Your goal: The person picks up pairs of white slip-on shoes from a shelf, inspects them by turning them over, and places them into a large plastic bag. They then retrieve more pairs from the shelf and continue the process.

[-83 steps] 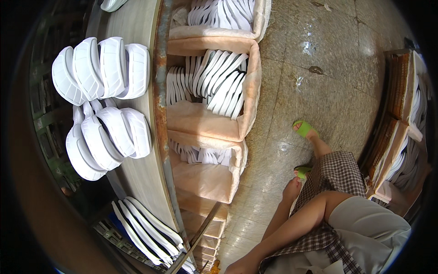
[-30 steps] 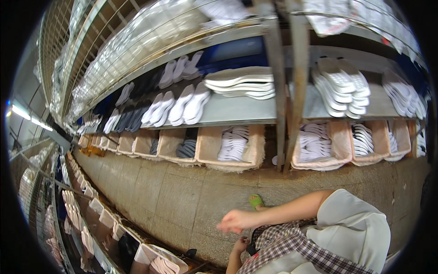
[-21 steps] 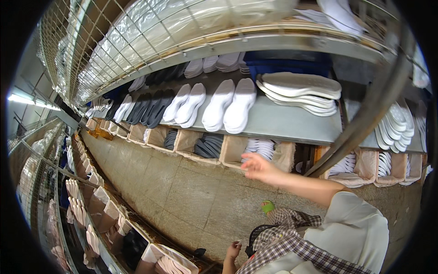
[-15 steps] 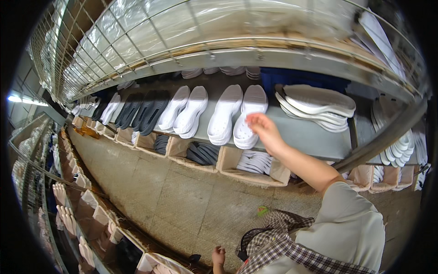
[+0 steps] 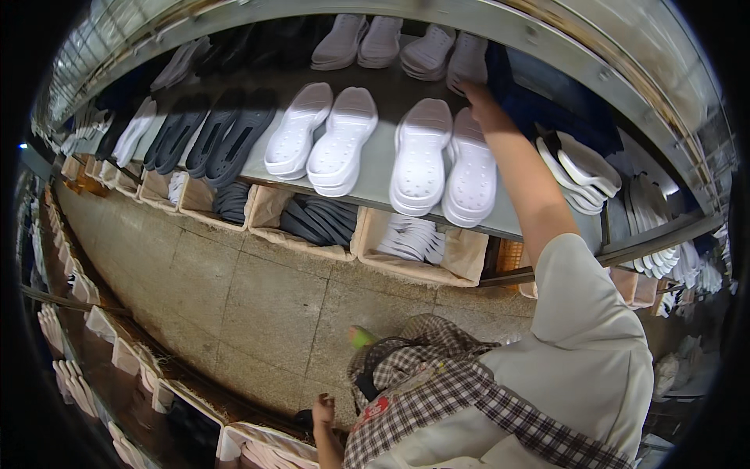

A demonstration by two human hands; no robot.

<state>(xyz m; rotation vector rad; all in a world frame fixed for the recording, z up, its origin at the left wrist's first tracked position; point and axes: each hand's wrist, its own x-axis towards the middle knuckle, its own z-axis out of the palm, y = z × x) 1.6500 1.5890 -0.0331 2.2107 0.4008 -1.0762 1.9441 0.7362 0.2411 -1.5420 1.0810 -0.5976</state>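
My right hand [image 5: 480, 102] reaches over the shelf to its back row, with fingers at the near end of a white shoe sole [image 5: 469, 61]. Shadow and blur hide whether the fingers grip it. Beside it lies another white sole stack [image 5: 427, 53]. Under my forearm, in the front row, sit two stacks of thick white soles, the left stack [image 5: 419, 160] and the right stack [image 5: 471, 176], pitted with small holes. Low down near the checked apron [image 5: 406, 414], my left hand [image 5: 323, 410] hangs with its fingers curled and nothing visible in them.
More white soles [image 5: 341, 144] and dark grey soles [image 5: 234, 137] line the shelf [image 5: 363, 184] leftward. Flatter white soles [image 5: 578, 172] and a blue bin [image 5: 547, 102] are at right. Cloth-lined baskets [image 5: 422, 270] stand below; hand-shaped forms [image 5: 74, 387] are at lower left.
My right hand has moved from above the front-row white soles to the back row. The view has shifted, so more of the back row shows. The left hand still hangs low.
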